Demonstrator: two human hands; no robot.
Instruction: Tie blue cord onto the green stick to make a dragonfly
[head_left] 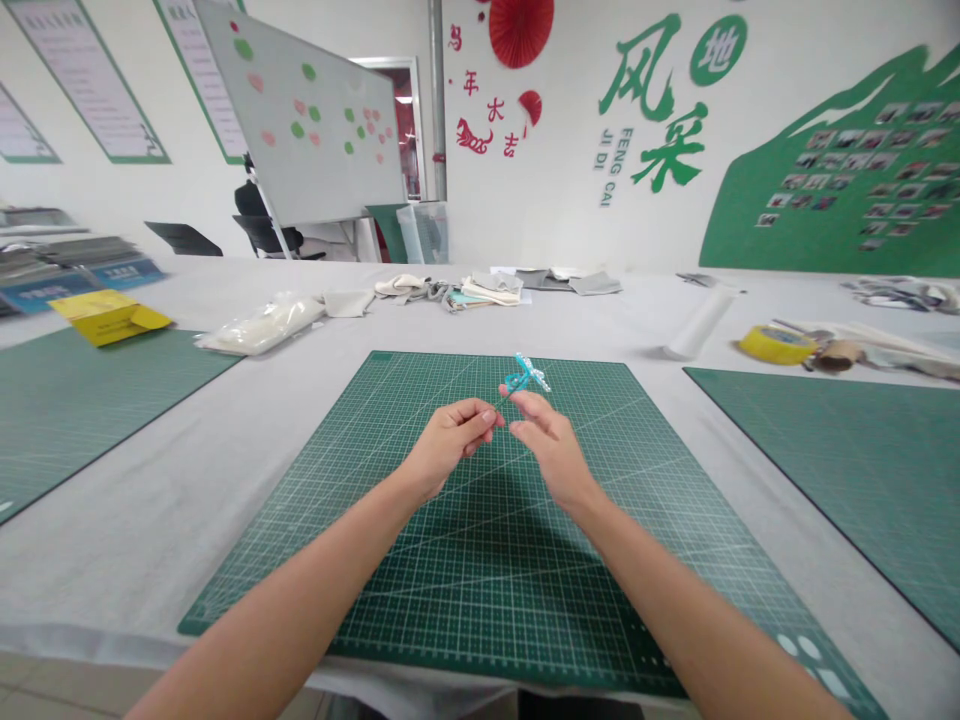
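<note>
Above the middle of the green cutting mat (pixel 450 590), my left hand (pixel 448 440) pinches the thin green stem of a small beaded flower (pixel 531 375). Light blue loops and white, bead-like petals make up its head, which tilts up and to the right. My right hand (pixel 559 448) is close by on the right, its thumb and fingers apart. The right fingertips are just below the flower head; whether they touch it or the stem, I cannot tell.
Two more cutting mats (pixel 840 450) flank mine. Towards the back lie a yellow packet (pixel 111 315), a clear plastic bag (pixel 262 322), folded cloth pieces (pixel 487 289), a white roll (pixel 701 322) and yellow tape (pixel 776 344). Stacked books (pixel 82 270) stand far left.
</note>
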